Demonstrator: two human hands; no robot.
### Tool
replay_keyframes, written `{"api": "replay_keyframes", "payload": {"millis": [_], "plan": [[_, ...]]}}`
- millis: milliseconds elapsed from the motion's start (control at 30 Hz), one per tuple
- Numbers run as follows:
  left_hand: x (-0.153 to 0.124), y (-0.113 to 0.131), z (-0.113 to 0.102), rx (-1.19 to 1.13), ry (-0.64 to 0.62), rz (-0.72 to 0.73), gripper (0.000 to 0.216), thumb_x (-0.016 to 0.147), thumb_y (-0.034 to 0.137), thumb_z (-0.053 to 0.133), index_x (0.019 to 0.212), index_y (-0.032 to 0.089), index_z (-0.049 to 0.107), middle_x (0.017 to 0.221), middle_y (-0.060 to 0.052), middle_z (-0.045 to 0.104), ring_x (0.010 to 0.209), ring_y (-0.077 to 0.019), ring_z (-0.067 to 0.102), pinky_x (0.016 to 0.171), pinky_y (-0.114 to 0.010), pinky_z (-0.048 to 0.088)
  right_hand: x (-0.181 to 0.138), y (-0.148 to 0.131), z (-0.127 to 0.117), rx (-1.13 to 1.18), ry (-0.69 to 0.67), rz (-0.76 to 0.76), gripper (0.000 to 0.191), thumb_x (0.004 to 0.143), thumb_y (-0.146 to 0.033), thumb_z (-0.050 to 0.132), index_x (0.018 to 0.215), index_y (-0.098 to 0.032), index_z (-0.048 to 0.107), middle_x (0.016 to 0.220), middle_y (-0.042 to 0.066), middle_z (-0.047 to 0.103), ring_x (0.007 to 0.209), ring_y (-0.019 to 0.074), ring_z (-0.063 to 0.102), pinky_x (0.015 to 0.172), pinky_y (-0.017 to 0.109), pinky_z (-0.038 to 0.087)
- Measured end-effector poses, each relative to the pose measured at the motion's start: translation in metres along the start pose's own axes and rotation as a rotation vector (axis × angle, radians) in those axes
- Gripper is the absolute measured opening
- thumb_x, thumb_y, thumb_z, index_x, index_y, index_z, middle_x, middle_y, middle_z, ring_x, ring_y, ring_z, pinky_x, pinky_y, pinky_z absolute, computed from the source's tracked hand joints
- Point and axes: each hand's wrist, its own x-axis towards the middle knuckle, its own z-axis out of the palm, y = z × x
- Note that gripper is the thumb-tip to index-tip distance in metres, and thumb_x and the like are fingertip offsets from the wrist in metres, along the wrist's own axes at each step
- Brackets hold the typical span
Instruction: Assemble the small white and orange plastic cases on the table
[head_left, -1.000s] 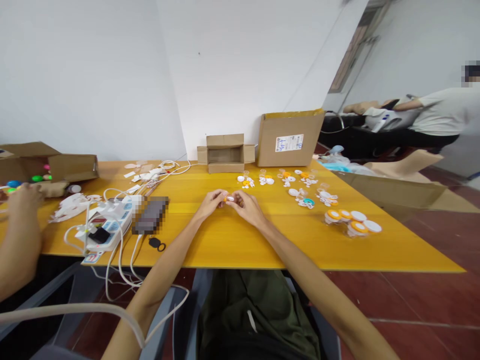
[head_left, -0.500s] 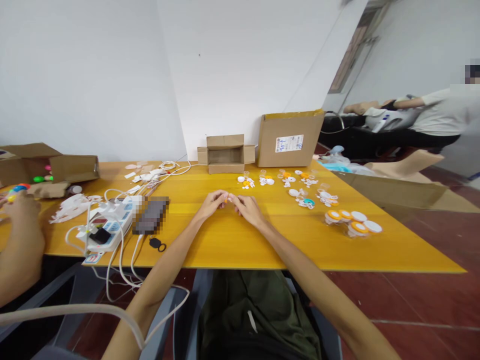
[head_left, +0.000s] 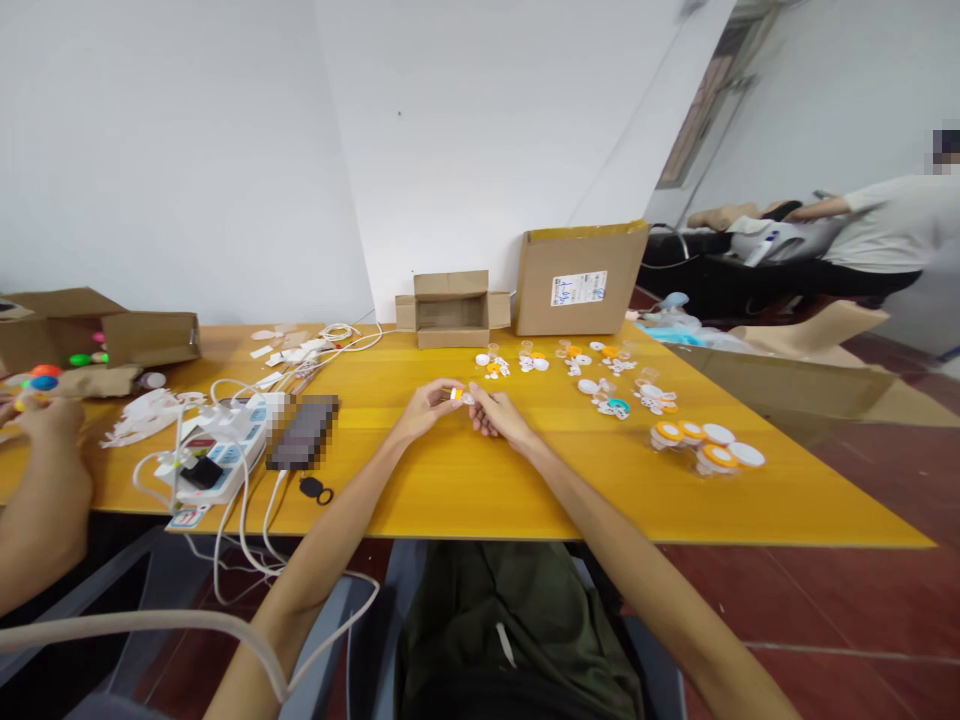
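My left hand (head_left: 426, 408) and my right hand (head_left: 497, 414) meet over the middle of the yellow table (head_left: 480, 480). Both pinch a small orange and white part (head_left: 458, 395) between their fingertips. Beyond them lie several small white, orange and teal loose parts (head_left: 600, 385). A row of round orange and white capped pieces (head_left: 705, 446) sits to the right, well away from my hands.
A power strip with white cables (head_left: 214, 450) and a dark flat device (head_left: 302, 432) lie left of my hands. Cardboard boxes (head_left: 452, 306) stand at the table's back edge. Another person's hand (head_left: 45, 420) works at far left; a person sits at far right (head_left: 885, 235).
My hands stayed together over the table and shifted slightly, the right fingers now pinching the small part more from the side. The other person's hand at far left moved a little.
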Motion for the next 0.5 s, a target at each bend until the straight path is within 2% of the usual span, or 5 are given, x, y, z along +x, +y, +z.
{"api": "replay_keyframes", "payload": {"millis": [233,500], "plan": [[-0.0015,0.0017,-0.0027,-0.018,0.002,-0.058,0.05,0.067,0.044,0.085,0.108,0.019,0.068,0.111,-0.009,0.072,0.102,-0.023,0.067,0.092,-0.036,0.05,-0.0012,-0.0015,-0.0002,0.011,-0.01,0.014,0.057,0.092,-0.059,0.052,0.052,-0.019,0.052,0.041,0.0,0.056,0.03,0.0059,0.044,0.03,0.016,0.028],[0.0002,0.0003,-0.0026,-0.061,0.034,-0.091,0.063,0.063,0.04,0.088,0.118,0.022,0.065,0.121,-0.011,0.069,0.108,-0.0233,0.065,0.094,-0.036,0.05,0.0033,0.0047,-0.0031,0.038,-0.01,-0.057,0.055,0.088,-0.064,0.056,0.057,-0.019,0.055,0.045,0.002,0.061,0.034,0.0084,0.05,0.032,0.017,0.034]]}}
